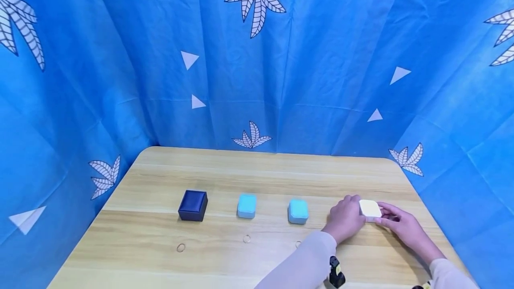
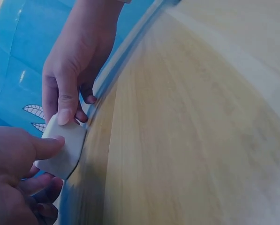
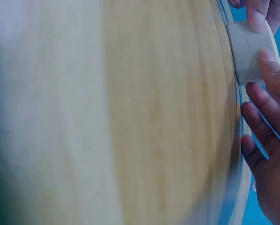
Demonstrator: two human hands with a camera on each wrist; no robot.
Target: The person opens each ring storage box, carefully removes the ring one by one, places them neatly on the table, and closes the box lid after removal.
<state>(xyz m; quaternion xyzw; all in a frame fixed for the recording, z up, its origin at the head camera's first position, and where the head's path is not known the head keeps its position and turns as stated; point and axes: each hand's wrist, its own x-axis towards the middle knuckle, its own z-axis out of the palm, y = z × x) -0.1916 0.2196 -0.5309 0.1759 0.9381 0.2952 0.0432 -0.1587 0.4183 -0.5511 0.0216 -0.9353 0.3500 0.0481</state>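
At the right of the table, a small white ring box [image 1: 370, 208] with rounded corners looks closed, its pale top facing up. My left hand [image 1: 346, 218] holds its left side, the thumb on the near face in the left wrist view. From the right, my right hand [image 1: 407, 229] pinches the other side. Both thumbs lie on the same face of the box [image 3: 247, 54] in the right wrist view, where the lower fingers of my right hand [image 3: 273, 164] spread away from it. Whether the box touches the table cannot be told.
A dark blue box [image 1: 193, 205] and two light blue boxes, one [image 1: 246, 205] in the middle and one [image 1: 298, 211] farther right, stand in a row. Nearer me lie thin rings: left [image 1: 181, 247], middle [image 1: 246, 238], and one [image 1: 298, 244] partly behind my left sleeve. A blue curtain [image 1: 257, 79] hangs behind.
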